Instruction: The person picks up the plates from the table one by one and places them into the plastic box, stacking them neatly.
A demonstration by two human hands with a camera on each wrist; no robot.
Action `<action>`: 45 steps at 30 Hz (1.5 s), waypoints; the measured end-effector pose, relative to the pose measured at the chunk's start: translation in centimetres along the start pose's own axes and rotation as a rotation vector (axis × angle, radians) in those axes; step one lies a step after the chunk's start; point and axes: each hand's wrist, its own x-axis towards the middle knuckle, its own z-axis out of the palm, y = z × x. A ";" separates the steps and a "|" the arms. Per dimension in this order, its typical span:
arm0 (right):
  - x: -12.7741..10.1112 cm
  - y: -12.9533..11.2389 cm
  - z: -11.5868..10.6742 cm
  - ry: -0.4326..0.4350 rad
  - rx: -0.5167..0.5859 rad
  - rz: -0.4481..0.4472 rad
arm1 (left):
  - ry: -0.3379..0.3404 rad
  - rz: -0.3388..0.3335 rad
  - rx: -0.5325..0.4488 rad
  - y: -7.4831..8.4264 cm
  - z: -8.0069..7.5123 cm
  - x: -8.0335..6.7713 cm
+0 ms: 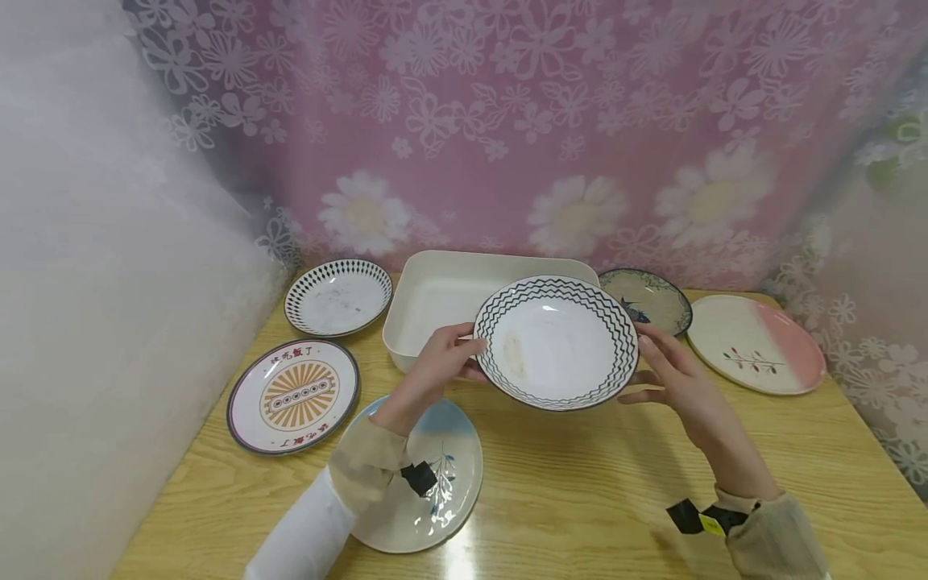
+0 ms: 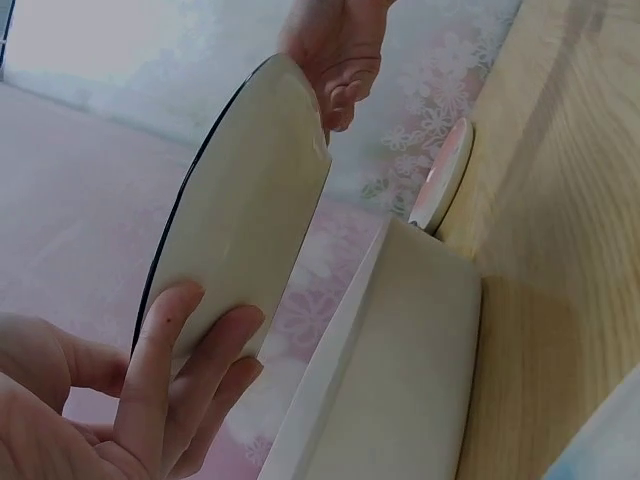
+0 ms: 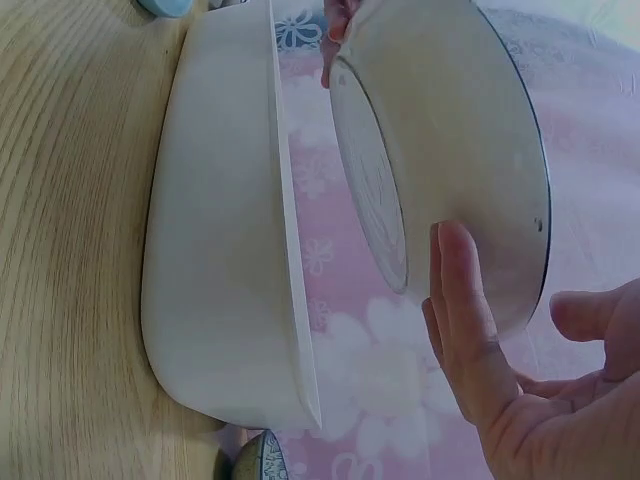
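Right, blue-tinted plate [image 1: 428, 491] lies nearest on worktop [image 1: 616, 499]. Above it, left hand [image 1: 435, 366] pinches rim of zigzag bowl [image 1: 557, 341]; right hand [image 1: 677, 374] w/ straightish fingers steadies the other edge. Bowl held aloft, tilted, just in front of white tub [image 1: 442, 302], tub looks empty. Judging by that, lowering in needs level clearance over the rim.

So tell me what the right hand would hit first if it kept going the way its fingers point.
The right hand points up-left at the zigzag plate; its fingers already seem to touch the rim. Behind that lies the white tub.
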 end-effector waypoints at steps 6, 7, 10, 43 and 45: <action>-0.1 0.3 -0.2 -0.045 0.063 -0.040 | 0.067 -0.020 -0.048 1.0 -0.2 1.4; -0.1 0.4 -0.2 -0.058 0.067 -0.045 | 0.081 -0.024 -0.057 1.1 -0.2 1.7; -0.1 0.5 -0.3 -0.083 0.078 -0.056 | 0.117 -0.034 -0.075 1.4 -0.3 2.7; -0.8 2.0 0.7 -0.065 0.052 -0.011 | 0.146 -0.199 0.070 -1.7 -1.0 7.3; -0.8 2.0 0.6 -0.063 0.048 -0.007 | 0.145 -0.198 0.077 -1.8 -1.1 7.4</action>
